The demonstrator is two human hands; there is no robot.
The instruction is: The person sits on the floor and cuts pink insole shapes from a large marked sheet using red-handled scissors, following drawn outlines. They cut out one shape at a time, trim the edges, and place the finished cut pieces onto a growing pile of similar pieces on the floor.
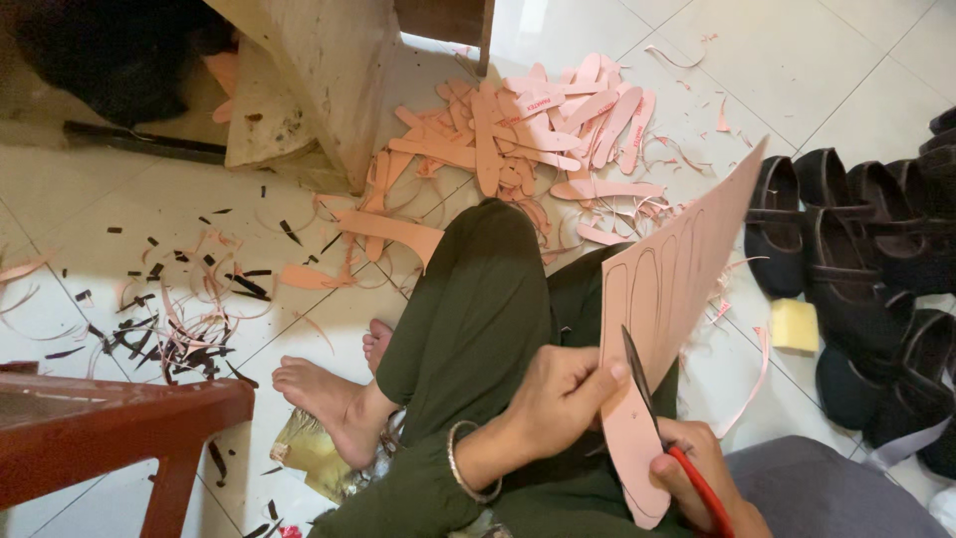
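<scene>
A pink sheet with drawn insole outlines rises from my lap toward the upper right. My left hand pinches its lower left edge, a metal bangle on the wrist. My right hand grips red-handled scissors, whose dark blades cut upward into the sheet along an outline. I sit on the tiled floor in dark green trousers, bare feet tucked to the left.
A heap of cut pink insoles lies ahead beside a wooden table leg. Pink and black scraps litter the tiles at left. Several black shoes and a yellow sponge sit right. A red stool stands lower left.
</scene>
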